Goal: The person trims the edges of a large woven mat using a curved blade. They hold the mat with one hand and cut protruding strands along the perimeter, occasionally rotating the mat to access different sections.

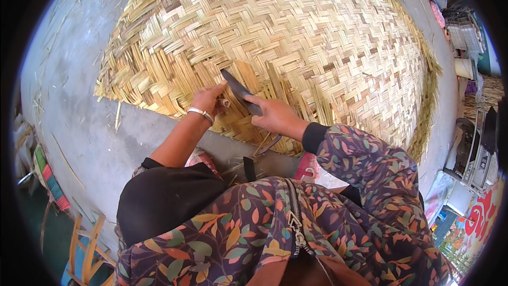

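A large woven mat (296, 32) of pale and brown plant strips lies on the grey floor before me. My right hand (276, 116) is closed around the lower end of a flat dark blade (239, 89). The blade slants up and left over the mat's near part, its tip close to my left fingers. My left hand (209, 100), with a white bangle (201, 114) at the wrist, rests on the weave left of the blade. Its fingers are curled; what they pinch, if anything, is hidden. Wider loose strips (246, 74) stick up just beyond the blade.
Grey floor (79, 85) with scattered straw bits surrounds the mat. A wooden frame (84, 243) stands at the lower left, near a striped bundle (47, 180). Household items and a colourful printed sheet (476, 228) line the right side. A thin dark curved thing (270, 144) lies below my right hand.
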The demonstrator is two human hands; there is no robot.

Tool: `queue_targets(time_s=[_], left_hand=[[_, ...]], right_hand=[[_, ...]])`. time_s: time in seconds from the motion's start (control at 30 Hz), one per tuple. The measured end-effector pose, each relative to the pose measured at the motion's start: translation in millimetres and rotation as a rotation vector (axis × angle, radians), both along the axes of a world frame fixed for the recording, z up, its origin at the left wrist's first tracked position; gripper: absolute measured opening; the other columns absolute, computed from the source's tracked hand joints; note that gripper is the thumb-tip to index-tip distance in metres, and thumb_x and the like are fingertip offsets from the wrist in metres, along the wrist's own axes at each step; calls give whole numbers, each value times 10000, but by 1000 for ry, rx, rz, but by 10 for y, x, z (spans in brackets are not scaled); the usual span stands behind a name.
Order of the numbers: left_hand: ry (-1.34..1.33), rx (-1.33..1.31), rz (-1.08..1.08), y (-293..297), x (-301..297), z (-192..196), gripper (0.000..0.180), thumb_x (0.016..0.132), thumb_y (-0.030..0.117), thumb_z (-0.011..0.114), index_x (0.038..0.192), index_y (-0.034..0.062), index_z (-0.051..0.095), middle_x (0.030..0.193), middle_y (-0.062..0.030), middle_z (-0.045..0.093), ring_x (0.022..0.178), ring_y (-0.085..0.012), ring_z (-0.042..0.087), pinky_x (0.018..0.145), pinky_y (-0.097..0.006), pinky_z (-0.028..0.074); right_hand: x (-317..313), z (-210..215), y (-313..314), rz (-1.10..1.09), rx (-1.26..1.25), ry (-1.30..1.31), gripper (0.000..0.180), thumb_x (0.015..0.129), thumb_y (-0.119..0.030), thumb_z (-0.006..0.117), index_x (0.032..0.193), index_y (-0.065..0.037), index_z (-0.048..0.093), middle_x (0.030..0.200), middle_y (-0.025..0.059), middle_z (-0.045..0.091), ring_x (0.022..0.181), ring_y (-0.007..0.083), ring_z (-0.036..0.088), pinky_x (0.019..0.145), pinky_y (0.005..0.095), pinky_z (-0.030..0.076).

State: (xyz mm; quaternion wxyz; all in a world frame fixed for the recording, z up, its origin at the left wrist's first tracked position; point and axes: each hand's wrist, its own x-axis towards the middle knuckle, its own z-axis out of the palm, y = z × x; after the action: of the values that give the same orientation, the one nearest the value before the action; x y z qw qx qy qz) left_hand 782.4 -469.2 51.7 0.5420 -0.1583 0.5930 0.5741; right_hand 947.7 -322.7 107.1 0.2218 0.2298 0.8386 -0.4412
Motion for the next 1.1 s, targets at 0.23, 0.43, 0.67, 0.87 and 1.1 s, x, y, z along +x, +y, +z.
queue_targets(time_s=[0.23,0.43,0.67,0.87,1.1], left_hand=[[-102,-106,-42,143,15,-134,193,891,272,686,821,99,635,639,2,576,500,-134,535,442,-308,449],[-3,-82,-122,62,-94,-77,332,881,327,712,918,7,629,667,-61,611,553,-184,627,482,-337,537],[781,-264,-649,-14,-55,50,371,798,367,782,775,8,689,690,-118,672,590,-211,640,582,-347,521],[1058,-428,-839,71,-40,-95,322,816,367,735,819,49,684,786,-175,685,750,-319,659,683,-415,506],[645,-148,-450,136,32,-126,258,927,181,609,1072,-27,657,795,-154,694,574,-215,679,506,-342,514]], right_hand=[[-62,-11,-11,122,131,-4,638,764,-277,610,1382,-159,499,803,166,666,761,364,641,693,471,507],[-45,-24,-2,136,160,-11,643,763,-271,599,1389,-162,492,818,153,671,775,353,646,696,471,507],[18,174,89,221,167,-44,638,768,-273,603,1386,-159,490,840,150,679,781,355,653,706,480,509],[409,749,382,345,151,-216,640,777,-283,617,1388,-148,484,865,183,675,788,371,655,710,471,513],[723,1247,715,117,-91,-271,649,771,-219,656,1395,-133,499,816,173,655,731,241,664,681,355,514]])
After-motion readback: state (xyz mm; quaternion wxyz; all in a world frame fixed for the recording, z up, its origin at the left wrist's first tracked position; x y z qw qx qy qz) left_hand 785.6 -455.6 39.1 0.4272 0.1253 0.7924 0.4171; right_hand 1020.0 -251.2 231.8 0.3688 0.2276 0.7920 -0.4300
